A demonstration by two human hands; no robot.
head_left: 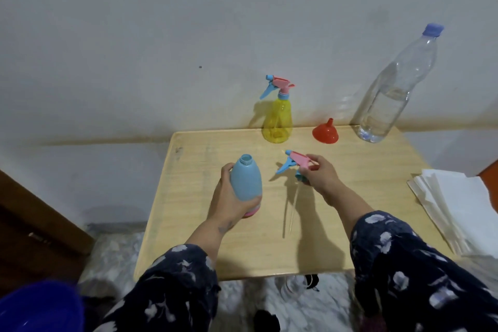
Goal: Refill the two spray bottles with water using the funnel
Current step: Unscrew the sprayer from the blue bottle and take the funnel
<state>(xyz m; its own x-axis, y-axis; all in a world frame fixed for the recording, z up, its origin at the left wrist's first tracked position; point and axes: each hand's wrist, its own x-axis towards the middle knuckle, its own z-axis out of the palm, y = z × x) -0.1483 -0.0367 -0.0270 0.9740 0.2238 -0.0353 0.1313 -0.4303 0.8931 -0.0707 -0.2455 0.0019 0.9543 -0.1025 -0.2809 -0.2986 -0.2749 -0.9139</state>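
So the blue spray bottle (pixel 246 181) is open now, neck bare, left hand (pixel 231 197) wrapped round its body and holding it tilted on the wooden table (pixel 350 197). Right hand (pixel 319 174) pinches the pink-and-blue trigger head (pixel 292 162), its dip tube (pixel 292 207) trailing down toward the tabletop. Looks like the uncapping step. Next I'd guess: park the sprayer, grab the red funnel (pixel 325 132) sitting upside down between the still-capped yellow spray bottle (pixel 277 121) and the capped water bottle (pixel 388 94).
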